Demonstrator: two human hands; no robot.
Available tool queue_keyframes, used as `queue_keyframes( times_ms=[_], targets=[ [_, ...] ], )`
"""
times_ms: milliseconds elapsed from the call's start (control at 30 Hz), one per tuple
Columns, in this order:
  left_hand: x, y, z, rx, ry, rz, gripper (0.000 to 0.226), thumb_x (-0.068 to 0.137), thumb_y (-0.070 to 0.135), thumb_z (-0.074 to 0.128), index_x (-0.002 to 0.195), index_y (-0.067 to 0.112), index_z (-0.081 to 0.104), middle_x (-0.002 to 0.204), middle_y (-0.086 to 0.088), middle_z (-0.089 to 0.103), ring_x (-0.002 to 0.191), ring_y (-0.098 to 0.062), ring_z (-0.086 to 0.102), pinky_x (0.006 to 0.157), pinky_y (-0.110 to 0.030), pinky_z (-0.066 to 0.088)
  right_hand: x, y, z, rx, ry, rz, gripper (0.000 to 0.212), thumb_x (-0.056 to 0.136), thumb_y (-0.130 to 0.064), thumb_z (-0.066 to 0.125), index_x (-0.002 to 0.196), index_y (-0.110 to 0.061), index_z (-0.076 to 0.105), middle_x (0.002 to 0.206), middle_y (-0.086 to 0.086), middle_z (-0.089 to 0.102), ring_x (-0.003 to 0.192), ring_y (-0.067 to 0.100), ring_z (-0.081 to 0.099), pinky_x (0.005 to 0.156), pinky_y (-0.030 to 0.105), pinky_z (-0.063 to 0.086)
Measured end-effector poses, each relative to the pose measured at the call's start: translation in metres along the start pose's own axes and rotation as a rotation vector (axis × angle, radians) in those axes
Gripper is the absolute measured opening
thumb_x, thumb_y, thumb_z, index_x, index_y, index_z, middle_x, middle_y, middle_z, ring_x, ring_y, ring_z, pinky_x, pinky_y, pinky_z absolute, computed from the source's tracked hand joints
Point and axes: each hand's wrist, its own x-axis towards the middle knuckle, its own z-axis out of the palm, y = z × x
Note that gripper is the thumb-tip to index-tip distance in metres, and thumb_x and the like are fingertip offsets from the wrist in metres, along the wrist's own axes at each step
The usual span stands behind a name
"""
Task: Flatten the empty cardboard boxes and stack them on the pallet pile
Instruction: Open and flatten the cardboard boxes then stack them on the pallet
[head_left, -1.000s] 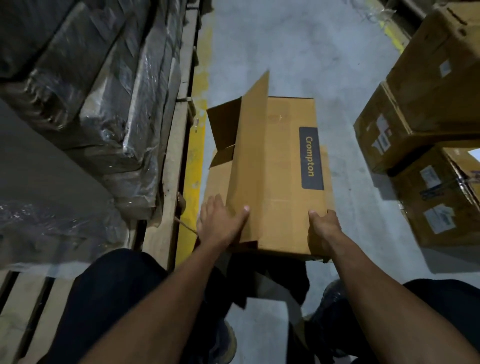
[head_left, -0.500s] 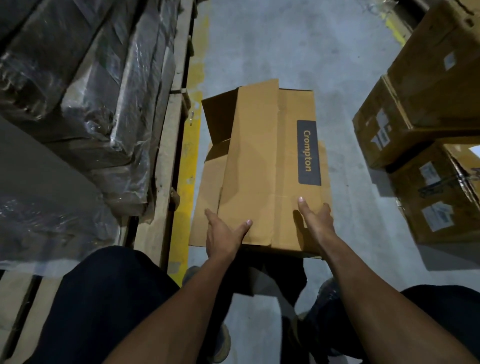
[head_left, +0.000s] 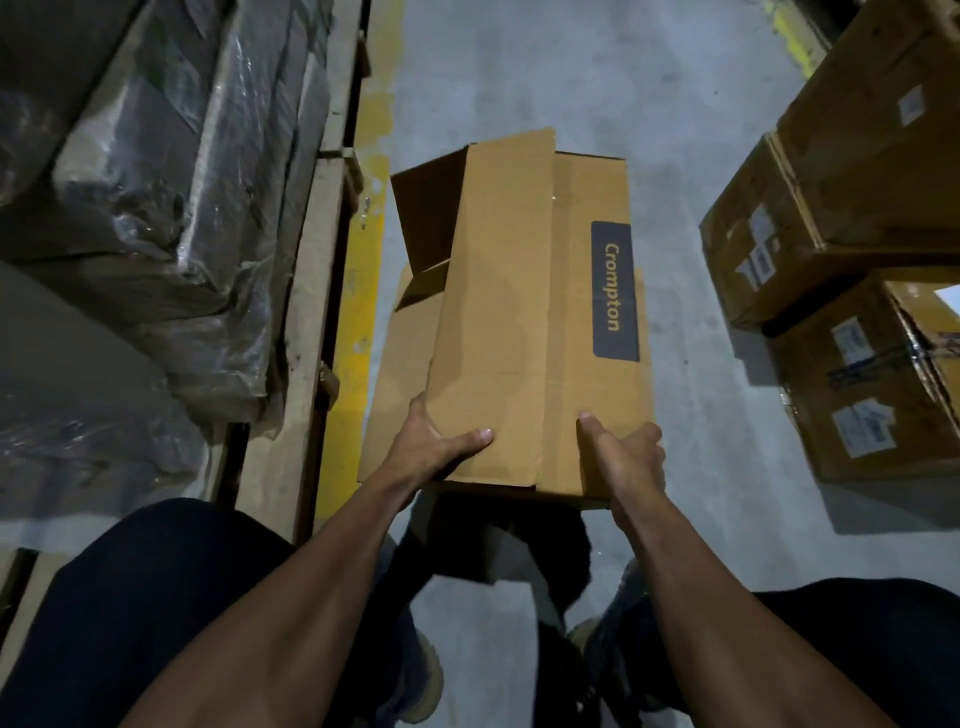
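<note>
Cardboard Crompton box, half collapsed, held above the concrete floor beside the wooden pallet, near edge gripped by left hand and right hand

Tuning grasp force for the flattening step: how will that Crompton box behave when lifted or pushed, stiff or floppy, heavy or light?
The Crompton box probably feels light: its far end gapes open and looks empty. Likely floppy rather than rigid, since the loose flap stands open and the panels already lean. The left hand and right hand grip its near edge; a one-sided push would likely skew it.
</note>
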Motion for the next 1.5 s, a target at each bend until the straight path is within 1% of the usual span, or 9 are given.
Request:
queue_keyframes(
  times_ms=[300, 433, 567, 767, 933, 1000, 1200, 1400, 1500],
  targets=[
    [0.000, 0.082, -0.025, 0.214, 0.069, 0.043, 0.113, 0.046, 0.063, 0.088, 0.138, 0.019, 0.040, 0.124, 0.003, 0.058, 0.115, -0.021, 0.056, 0.102, -0.041, 0.047, -0.002, -0.023, 0.006, 0.388, -0.127, -0.019, 0.074, 0.072, -0.051, 0.068, 0.132, -0.013, 0.044, 0.123, 0.012, 0.060, 0.108, 0.033, 0.059, 0.097, 0.051, 0.051],
    [-0.012, 0.122, -0.019, 0.487, 0.184, 0.085, 0.101, 0.064, 0.057, 0.085, 0.141, 0.016, 0.034, 0.135, -0.001, 0.052, 0.123, -0.025, 0.050, 0.100, -0.041, 0.044, -0.001, -0.026, 0.016, 0.541, -0.343, 0.053, 0.065, 0.076, -0.060, 0.068, 0.126, -0.021, 0.056, 0.117, 0.008, 0.069, 0.101, 0.030, 0.068, 0.083, 0.043, 0.058],
    [-0.024, 0.118, 0.002, 0.672, 0.252, 0.054, 0.103, 0.066, 0.063, 0.081, 0.141, 0.012, 0.033, 0.147, -0.010, 0.042, 0.133, -0.033, 0.043, 0.107, -0.047, 0.040, 0.006, -0.020, 0.016, 0.566, -0.510, 0.116, 0.052, 0.100, -0.059, 0.041, 0.132, -0.023, 0.058, 0.115, 0.010, 0.071, 0.104, 0.031, 0.068, 0.085, 0.044, 0.056],
    [-0.032, 0.093, 0.042, 0.603, 0.205, 0.122, 0.078, 0.075, 0.057, 0.077, 0.127, 0.019, 0.033, 0.130, -0.006, 0.053, 0.118, -0.028, 0.054, 0.096, -0.045, 0.049, 0.003, -0.023, -0.005, 0.448, -0.407, 0.197, 0.068, 0.102, -0.062, 0.021, 0.141, -0.013, 0.049, 0.099, 0.011, 0.064, 0.088, 0.028, 0.061, 0.080, 0.046, 0.049],
    [-0.031, 0.090, 0.071, 0.635, 0.141, 0.235, 0.083, 0.080, 0.054, 0.075, 0.138, 0.018, 0.028, 0.136, -0.007, 0.050, 0.125, -0.028, 0.050, 0.105, -0.047, 0.045, 0.001, -0.049, -0.026, 0.299, -0.244, 0.071, 0.066, 0.106, -0.055, 0.020, 0.151, -0.009, 0.034, 0.140, 0.012, 0.049, 0.135, 0.033, 0.044, 0.097, 0.037, 0.035],
    [-0.032, 0.087, 0.083, 0.648, 0.101, 0.254, 0.086, 0.082, 0.053, 0.073, 0.143, 0.017, 0.024, 0.139, -0.008, 0.048, 0.129, -0.029, 0.047, 0.108, -0.049, 0.042, 0.003, -0.062, -0.028, 0.206, -0.184, -0.046, 0.079, 0.095, -0.069, 0.022, 0.152, -0.014, 0.034, 0.152, 0.012, 0.041, 0.138, 0.034, 0.040, 0.113, 0.048, 0.031],
    [-0.030, 0.074, 0.101, 0.650, -0.188, 0.351, 0.081, 0.086, 0.054, 0.063, 0.151, 0.022, 0.025, 0.157, -0.004, 0.033, 0.148, -0.030, 0.024, 0.120, -0.056, 0.019, 0.001, -0.076, -0.038, 0.086, -0.243, -0.196, 0.096, 0.076, -0.084, 0.034, 0.148, -0.020, 0.039, 0.145, 0.010, 0.045, 0.132, 0.034, 0.043, 0.111, 0.059, 0.034],
    [-0.026, 0.066, 0.083, 0.815, -0.366, 0.340, 0.086, 0.092, 0.075, 0.007, 0.158, 0.021, 0.019, 0.166, -0.004, 0.013, 0.153, -0.025, 0.010, 0.122, -0.053, 0.009, 0.005, -0.073, -0.043, 0.138, -0.345, -0.151, 0.092, 0.069, -0.080, 0.063, 0.134, -0.017, 0.051, 0.127, 0.010, 0.059, 0.115, 0.032, 0.056, 0.104, 0.054, 0.044],
    [-0.021, 0.062, 0.077, 0.836, -0.350, 0.388, 0.100, 0.084, 0.081, -0.007, 0.156, 0.021, 0.027, 0.164, -0.006, 0.022, 0.151, -0.025, 0.017, 0.121, -0.053, 0.016, 0.008, -0.075, -0.036, 0.059, -0.358, -0.144, 0.137, 0.030, -0.100, 0.061, 0.138, -0.017, 0.049, 0.133, 0.008, 0.053, 0.120, 0.033, 0.052, 0.104, 0.054, 0.043]
  ],
)
